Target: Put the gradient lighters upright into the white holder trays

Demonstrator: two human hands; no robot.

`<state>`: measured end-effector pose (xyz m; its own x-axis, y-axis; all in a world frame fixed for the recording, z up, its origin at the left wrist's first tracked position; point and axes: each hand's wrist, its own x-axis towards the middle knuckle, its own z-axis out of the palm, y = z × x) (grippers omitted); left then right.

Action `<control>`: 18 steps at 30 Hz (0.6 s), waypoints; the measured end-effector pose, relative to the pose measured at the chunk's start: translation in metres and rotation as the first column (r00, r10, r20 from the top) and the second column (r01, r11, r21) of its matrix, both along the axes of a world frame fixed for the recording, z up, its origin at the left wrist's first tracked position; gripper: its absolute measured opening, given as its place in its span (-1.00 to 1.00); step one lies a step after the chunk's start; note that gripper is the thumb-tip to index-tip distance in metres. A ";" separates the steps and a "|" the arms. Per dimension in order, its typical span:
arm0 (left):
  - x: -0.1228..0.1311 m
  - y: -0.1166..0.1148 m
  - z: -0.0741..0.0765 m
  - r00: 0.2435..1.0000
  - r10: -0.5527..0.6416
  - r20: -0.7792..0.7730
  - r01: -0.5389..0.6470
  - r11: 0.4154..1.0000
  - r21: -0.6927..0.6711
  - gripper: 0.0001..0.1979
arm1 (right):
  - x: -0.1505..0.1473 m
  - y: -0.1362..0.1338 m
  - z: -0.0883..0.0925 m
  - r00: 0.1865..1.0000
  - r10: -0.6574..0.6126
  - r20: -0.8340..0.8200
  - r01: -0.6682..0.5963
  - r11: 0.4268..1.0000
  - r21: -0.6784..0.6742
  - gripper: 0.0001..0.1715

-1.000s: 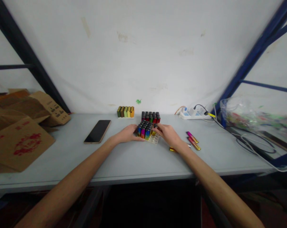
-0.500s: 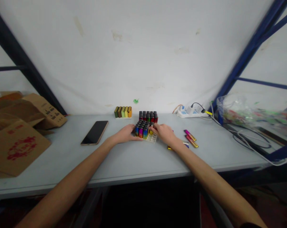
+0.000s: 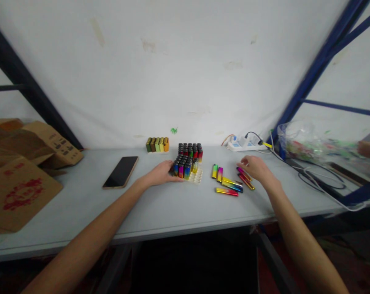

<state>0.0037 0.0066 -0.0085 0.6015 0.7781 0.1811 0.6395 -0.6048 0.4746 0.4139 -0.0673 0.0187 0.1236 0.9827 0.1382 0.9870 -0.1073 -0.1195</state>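
The left hand (image 3: 160, 173) is lying on the grey, smooth tabletop (image 3: 172, 210), its fingers (image 3: 170, 167) loosely curved and pressing against the left side of the tray (image 3: 198, 177). They are not closing round anything. The tray is a clear plastic piece with round sockets, holding a tight block of upright lighters (image 3: 182, 167) with glossy rainbow bodies and black caps.

Right of the tray, slim loose lighters (image 3: 228, 187) are lying flat in metallic pink, yellow and blue. The right hand (image 3: 256, 168) is hovering over the farthest of them, palm down, fingers (image 3: 243, 163) spread and holding nothing.

Just behind the tray a second block of dark-capped lighters (image 3: 190, 150) is standing, and a short matte row in green and orange (image 3: 158, 144) is sitting behind and to its left. A flat black phone (image 3: 121, 172) is lying left of the tray, and creased cardboard boxes (image 3: 21, 192) are lying farther left.
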 end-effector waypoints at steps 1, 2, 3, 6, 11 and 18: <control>0.000 0.000 0.000 1.000 0.001 0.003 -0.001 1.000 0.001 -0.22 | 0.008 -0.002 -0.005 0.999 -0.031 0.016 0.032 0.998 -0.044 -0.63; 0.000 0.000 0.000 1.000 0.001 0.000 -0.001 1.000 0.006 -0.22 | 0.012 -0.003 -0.010 0.999 -0.039 0.018 0.041 0.996 -0.082 -0.62; 0.000 0.000 0.000 1.000 0.000 -0.006 0.000 1.000 0.012 -0.22 | 0.014 -0.003 -0.014 0.999 -0.036 0.012 0.037 0.993 -0.110 -0.62; 0.000 -0.001 0.001 1.000 0.001 -0.030 0.000 0.999 0.032 -0.22 | 0.008 0.002 -0.017 1.000 0.009 -0.010 -0.010 0.993 -0.120 -0.76; 0.000 0.000 0.000 1.000 -0.001 -0.030 0.001 1.000 0.018 -0.23 | -0.016 0.014 0.003 0.975 0.136 -0.174 -0.122 0.989 0.088 -0.76; 0.000 0.000 0.000 0.998 -0.016 -0.056 0.018 0.999 0.041 -0.21 | -0.085 0.023 0.023 0.355 0.442 -0.824 -0.387 0.872 0.301 -0.48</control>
<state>0.0033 0.0068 -0.0090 0.6247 0.7601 0.1786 0.6536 -0.6342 0.4130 0.3288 -0.0447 0.0421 -0.2190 0.9404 0.2601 0.2905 0.3173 -0.9028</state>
